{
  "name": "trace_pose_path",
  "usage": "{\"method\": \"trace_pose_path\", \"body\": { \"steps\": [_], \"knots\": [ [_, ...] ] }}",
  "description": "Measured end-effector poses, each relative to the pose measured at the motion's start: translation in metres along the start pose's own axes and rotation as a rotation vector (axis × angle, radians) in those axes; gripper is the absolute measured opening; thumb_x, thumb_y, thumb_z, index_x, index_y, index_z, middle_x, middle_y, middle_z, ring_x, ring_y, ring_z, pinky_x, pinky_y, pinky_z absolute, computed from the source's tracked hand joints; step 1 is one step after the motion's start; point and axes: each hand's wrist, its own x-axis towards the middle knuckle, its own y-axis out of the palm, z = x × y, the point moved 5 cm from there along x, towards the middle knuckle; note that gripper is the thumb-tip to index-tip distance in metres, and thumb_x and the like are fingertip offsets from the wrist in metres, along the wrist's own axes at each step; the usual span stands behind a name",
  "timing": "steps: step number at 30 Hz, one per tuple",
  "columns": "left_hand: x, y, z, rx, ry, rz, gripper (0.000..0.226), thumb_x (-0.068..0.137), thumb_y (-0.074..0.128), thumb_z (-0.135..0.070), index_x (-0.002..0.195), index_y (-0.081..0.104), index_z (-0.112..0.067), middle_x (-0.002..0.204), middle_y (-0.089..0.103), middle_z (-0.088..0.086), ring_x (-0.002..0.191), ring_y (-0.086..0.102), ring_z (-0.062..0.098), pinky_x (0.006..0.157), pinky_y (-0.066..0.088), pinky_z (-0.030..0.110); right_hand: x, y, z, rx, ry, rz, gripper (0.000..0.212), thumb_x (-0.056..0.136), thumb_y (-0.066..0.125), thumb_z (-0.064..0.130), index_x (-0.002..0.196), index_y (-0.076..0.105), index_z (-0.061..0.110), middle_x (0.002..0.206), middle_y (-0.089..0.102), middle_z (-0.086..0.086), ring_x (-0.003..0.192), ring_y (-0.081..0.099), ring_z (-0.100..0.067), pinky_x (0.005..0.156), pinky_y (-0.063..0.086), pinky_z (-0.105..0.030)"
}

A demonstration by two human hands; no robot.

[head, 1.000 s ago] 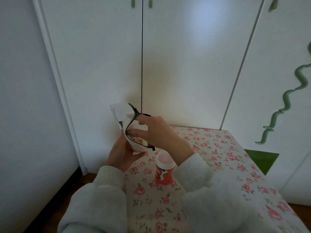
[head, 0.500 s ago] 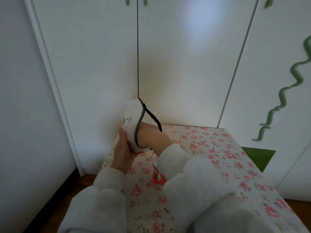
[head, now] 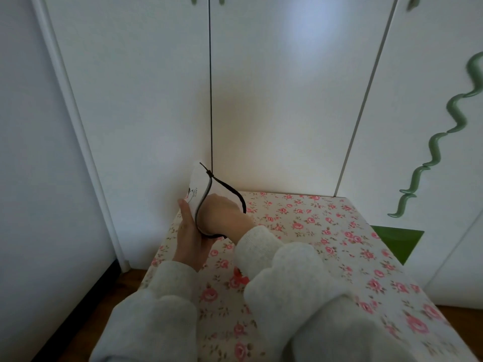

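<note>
Pouch (head: 197, 182) stands on end over the bench's (head: 326, 231) far left corner, long axis upright, mouth facing right. The left hand (head: 189, 236) clasps its left side. The right hand (head: 222, 212) sits inside, its fingers hidden, so I cannot tell its grip.

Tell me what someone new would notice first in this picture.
A white zip pouch held up at centre: the left hand holds it from outside while the right hand is inside its open mouth. Below lies the rose-print tablecloth, and a wavy green decoration runs down the cupboard door at right.
</note>
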Motion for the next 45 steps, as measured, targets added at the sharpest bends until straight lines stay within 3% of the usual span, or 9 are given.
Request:
{"method": "trace_pose_path", "body": {
  "steps": [5,10,13,17,21,25,30,42,45],
  "knots": [
    [0.002,0.003,-0.002,0.094,0.021,-0.034,0.064,0.093,0.021,-0.053,0.139,0.034,-0.012,0.13,0.052,0.019,0.091,0.06,0.02,0.054,0.058,0.029,0.0,-0.002,-0.007,-0.066,-0.023,-0.062,0.031,0.086,0.046,0.01,0.115,0.053,0.003,0.111,0.06,-0.014,0.1,0.059,-0.029,0.08,0.048,-0.035],
    [0.015,-0.005,0.008,0.122,-0.097,-0.131,0.07,0.091,0.017,-0.057,0.141,0.031,-0.009,0.142,0.043,0.019,0.121,0.048,0.027,0.086,0.043,0.036,-0.013,-0.018,-0.014,-0.099,-0.089,-0.226,0.024,0.088,0.038,0.0,0.105,0.054,-0.005,0.104,0.062,-0.02,0.098,0.06,-0.033,0.074,0.046,-0.034],
    [0.013,-0.005,0.011,0.14,-0.101,-0.113,0.069,0.091,0.019,-0.057,0.14,0.032,-0.011,0.142,0.043,0.017,0.12,0.049,0.026,0.085,0.042,0.035,-0.012,-0.016,-0.023,-0.05,-0.095,-0.239,0.021,0.088,0.039,0.0,0.098,0.057,-0.004,0.084,0.061,-0.017,0.092,0.06,-0.033,0.066,0.038,-0.031],
    [0.012,-0.001,0.018,0.127,-0.115,-0.09,0.068,0.092,0.022,-0.055,0.14,0.033,-0.008,0.142,0.042,0.017,0.113,0.051,0.026,0.085,0.047,0.038,-0.011,-0.01,-0.027,-0.131,-0.138,-0.24,0.02,0.088,0.038,0.0,0.1,0.055,-0.002,0.099,0.065,-0.02,0.088,0.062,-0.031,0.064,0.039,-0.028],
    [0.019,-0.015,0.019,0.142,-0.122,-0.176,0.069,0.089,0.025,-0.059,0.138,0.038,-0.013,0.128,0.055,0.011,0.098,0.056,0.02,0.061,0.054,0.03,-0.021,-0.022,-0.026,-0.028,-0.235,-0.38,0.01,0.086,0.048,-0.003,0.083,0.058,-0.003,0.078,0.063,-0.019,0.058,0.053,-0.027,0.045,0.033,-0.029],
    [0.017,-0.024,0.015,0.072,-0.1,-0.174,0.06,0.094,0.027,-0.05,0.139,0.036,-0.012,0.13,0.055,0.011,0.114,0.055,0.029,0.096,0.047,0.044,-0.043,-0.03,-0.056,0.35,-0.118,-0.453,0.024,0.094,0.042,0.02,0.084,0.049,0.0,0.067,0.055,-0.011,0.059,0.057,-0.025,0.048,0.04,-0.03],
    [0.019,-0.031,0.02,-0.012,-0.103,-0.223,0.063,0.092,0.029,-0.052,0.143,0.03,-0.014,0.146,0.041,0.009,0.128,0.045,0.029,0.107,0.038,0.047,-0.062,-0.003,-0.07,0.15,-0.091,-0.405,0.028,0.096,0.037,0.027,0.091,0.049,0.002,0.069,0.061,-0.014,0.057,0.056,-0.028,0.048,0.043,-0.032],
    [0.026,-0.032,0.034,-0.093,-0.2,-0.181,0.07,0.089,0.027,-0.06,0.141,0.033,-0.013,0.145,0.042,0.009,0.128,0.045,0.029,0.106,0.04,0.042,-0.061,0.003,-0.061,-0.256,-0.15,-0.332,0.027,0.098,0.03,0.028,0.09,0.044,0.007,0.053,0.031,0.003,0.051,0.044,-0.02,0.042,0.029,-0.025],
    [0.024,-0.031,0.035,-0.134,-0.226,-0.236,0.067,0.09,0.029,-0.058,0.141,0.034,-0.014,0.144,0.044,0.009,0.126,0.047,0.03,0.09,0.049,0.039,-0.061,0.001,-0.063,-0.264,-0.149,-0.338,0.024,0.098,0.028,0.03,0.084,0.036,0.012,0.052,0.031,0.004,0.044,0.036,-0.015,0.041,0.027,-0.025]
  ]
}}
